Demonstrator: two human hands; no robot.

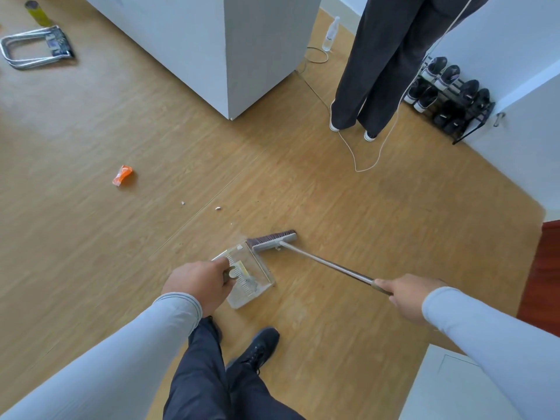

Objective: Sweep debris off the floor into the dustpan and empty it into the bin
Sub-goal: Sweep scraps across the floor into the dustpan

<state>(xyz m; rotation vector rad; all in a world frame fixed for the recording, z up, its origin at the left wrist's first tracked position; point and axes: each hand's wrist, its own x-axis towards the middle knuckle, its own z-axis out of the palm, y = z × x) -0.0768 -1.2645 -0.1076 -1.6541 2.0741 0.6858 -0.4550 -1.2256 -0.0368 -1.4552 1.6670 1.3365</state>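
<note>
A clear plastic dustpan [257, 286] rests on the wooden floor in front of my feet, and my left hand [198, 284] grips its handle. My right hand [404, 294] holds the metal handle of a grey broom [272, 239], whose bristle head lies at the dustpan's open far edge. A few bits lie inside the pan. An orange wrapper [122, 175] lies on the floor to the far left. Small white crumbs [217, 208] lie between the wrapper and the broom head.
A white cabinet [230, 50] stands ahead. A person in dark trousers [375, 65] stands at the right of it, with a white cable [372, 159] trailing on the floor. A shoe rack [451, 95] lines the right wall. A folded metal stool [33, 48] lies far left.
</note>
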